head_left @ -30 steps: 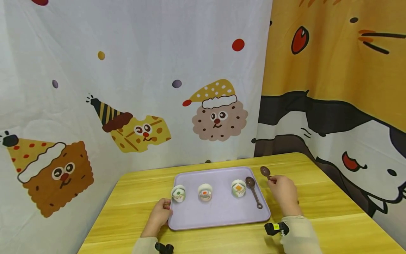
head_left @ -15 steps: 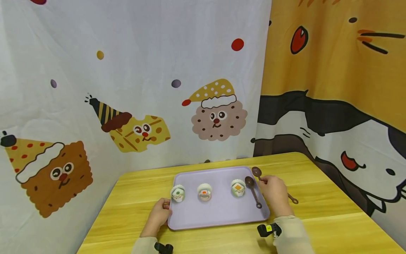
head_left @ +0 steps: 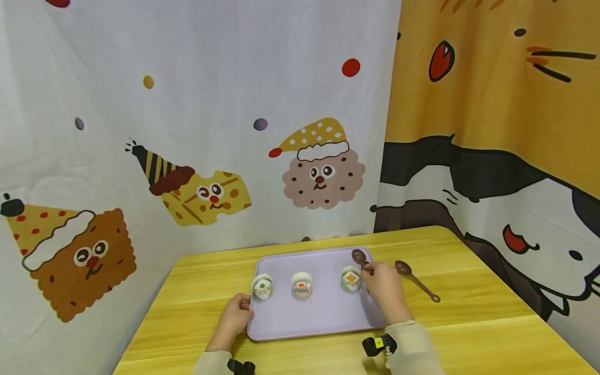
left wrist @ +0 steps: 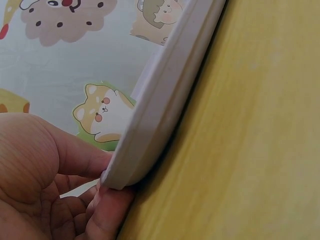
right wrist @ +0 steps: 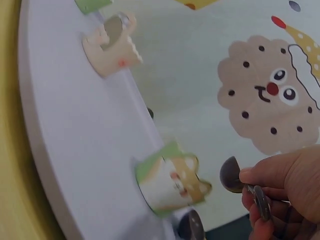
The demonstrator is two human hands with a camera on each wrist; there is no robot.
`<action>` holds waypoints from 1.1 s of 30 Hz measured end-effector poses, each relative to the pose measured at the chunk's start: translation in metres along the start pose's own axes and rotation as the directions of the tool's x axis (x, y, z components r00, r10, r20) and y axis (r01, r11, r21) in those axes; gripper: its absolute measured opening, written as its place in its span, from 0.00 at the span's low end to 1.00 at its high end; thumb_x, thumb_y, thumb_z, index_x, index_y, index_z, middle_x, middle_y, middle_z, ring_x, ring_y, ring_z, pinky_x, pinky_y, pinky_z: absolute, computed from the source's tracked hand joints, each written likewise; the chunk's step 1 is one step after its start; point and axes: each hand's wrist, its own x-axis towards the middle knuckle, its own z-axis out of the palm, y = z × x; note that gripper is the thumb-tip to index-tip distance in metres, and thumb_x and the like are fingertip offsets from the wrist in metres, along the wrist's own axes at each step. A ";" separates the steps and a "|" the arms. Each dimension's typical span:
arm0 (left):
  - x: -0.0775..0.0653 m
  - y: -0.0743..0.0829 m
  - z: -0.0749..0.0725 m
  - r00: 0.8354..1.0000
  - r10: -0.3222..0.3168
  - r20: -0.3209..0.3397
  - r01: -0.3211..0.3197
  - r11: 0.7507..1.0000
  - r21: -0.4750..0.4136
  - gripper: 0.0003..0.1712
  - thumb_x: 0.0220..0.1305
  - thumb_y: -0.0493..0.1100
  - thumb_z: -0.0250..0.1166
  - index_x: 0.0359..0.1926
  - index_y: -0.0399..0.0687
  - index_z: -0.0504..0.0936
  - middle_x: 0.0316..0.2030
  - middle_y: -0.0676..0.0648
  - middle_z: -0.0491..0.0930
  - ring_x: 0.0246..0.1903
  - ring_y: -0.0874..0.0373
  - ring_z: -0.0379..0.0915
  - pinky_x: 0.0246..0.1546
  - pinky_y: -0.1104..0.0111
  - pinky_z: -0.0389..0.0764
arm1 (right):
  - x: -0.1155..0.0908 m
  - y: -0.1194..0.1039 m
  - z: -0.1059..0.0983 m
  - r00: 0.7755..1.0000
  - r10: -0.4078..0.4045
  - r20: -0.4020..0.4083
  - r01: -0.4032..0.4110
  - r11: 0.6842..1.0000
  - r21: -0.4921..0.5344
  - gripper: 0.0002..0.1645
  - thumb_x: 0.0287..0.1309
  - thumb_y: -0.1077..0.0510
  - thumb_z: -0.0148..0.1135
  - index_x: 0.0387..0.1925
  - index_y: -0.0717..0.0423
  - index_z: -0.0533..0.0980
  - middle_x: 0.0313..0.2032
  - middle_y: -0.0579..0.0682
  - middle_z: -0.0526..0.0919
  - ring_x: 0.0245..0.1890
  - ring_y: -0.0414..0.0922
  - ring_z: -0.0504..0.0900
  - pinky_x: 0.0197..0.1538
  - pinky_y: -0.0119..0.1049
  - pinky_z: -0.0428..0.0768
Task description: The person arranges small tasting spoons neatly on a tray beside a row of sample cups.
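Note:
My left hand (head_left: 232, 319) pinches the left edge of a lilac tray (head_left: 309, 325); in the left wrist view the thumb lies at the rim and the fingers curl below it. Over the tray's right side, my right hand (head_left: 386, 291) pinches a brown spoon (right wrist: 230, 175), its bowl pointing away. Close by stands a small cup (right wrist: 172, 182) with a cartoon dog on it. A second spoon (right wrist: 191, 227) lies on the tray beside that cup, mostly hidden by the right hand in the head view. Two more decorated cups, a middle one (head_left: 302, 285) and a left one (head_left: 262, 287), stand on the tray.
Another brown spoon (head_left: 419, 282) lies on the yellow wooden table (head_left: 469, 312), right of the tray. Printed cartoon curtains (head_left: 211, 78) hang behind the table and along its right side.
My right hand has moved left with its spoon, from above the table to over the tray's right side. The spoon on the table has come into full view. The left hand stays put.

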 end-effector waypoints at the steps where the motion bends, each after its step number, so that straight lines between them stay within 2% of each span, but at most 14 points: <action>1: 0.000 0.000 0.000 1.000 0.004 -0.002 -0.004 1.000 -0.001 0.22 0.58 0.25 0.60 0.56 0.30 0.74 0.39 0.38 0.73 0.37 0.46 0.72 0.25 0.62 0.78 | -0.001 -0.003 0.003 1.000 -0.007 0.000 0.007 1.000 0.009 0.07 0.60 0.59 0.68 0.36 0.60 0.86 0.25 0.48 0.81 0.25 0.45 0.75 0.28 0.37 0.73; 12: 0.002 -0.007 0.000 0.999 0.031 -0.008 -0.032 0.999 -0.033 0.22 0.56 0.24 0.59 0.54 0.29 0.74 0.37 0.39 0.73 0.35 0.48 0.73 0.22 0.63 0.78 | -0.012 -0.034 0.031 0.995 -0.095 -0.035 0.096 0.995 0.021 0.04 0.56 0.60 0.70 0.31 0.58 0.87 0.22 0.44 0.82 0.22 0.42 0.75 0.28 0.39 0.75; 18: 0.003 -0.006 0.001 0.999 0.028 -0.021 -0.029 0.999 -0.030 0.22 0.55 0.24 0.60 0.54 0.30 0.75 0.37 0.41 0.73 0.34 0.49 0.72 0.23 0.64 0.77 | -0.017 -0.046 0.044 0.988 -0.135 -0.081 0.137 0.990 0.018 0.05 0.53 0.63 0.69 0.23 0.54 0.84 0.16 0.42 0.78 0.18 0.41 0.74 0.27 0.40 0.73; 28: 0.004 -0.007 0.002 0.999 0.029 -0.015 -0.029 0.999 -0.045 0.22 0.57 0.25 0.60 0.54 0.31 0.75 0.37 0.41 0.72 0.34 0.50 0.71 0.21 0.65 0.77 | -0.023 -0.053 0.056 0.989 -0.127 -0.077 0.128 0.992 0.010 0.02 0.52 0.63 0.71 0.27 0.58 0.86 0.21 0.47 0.81 0.20 0.42 0.76 0.25 0.39 0.76; 33: 0.003 -0.005 0.001 1.000 0.021 -0.014 -0.022 0.999 -0.048 0.22 0.57 0.25 0.60 0.55 0.31 0.75 0.37 0.41 0.72 0.35 0.49 0.72 0.22 0.64 0.78 | -0.026 -0.052 0.063 0.981 -0.169 -0.098 0.167 0.986 -0.030 0.06 0.50 0.64 0.72 0.21 0.55 0.84 0.19 0.46 0.81 0.19 0.43 0.74 0.25 0.42 0.74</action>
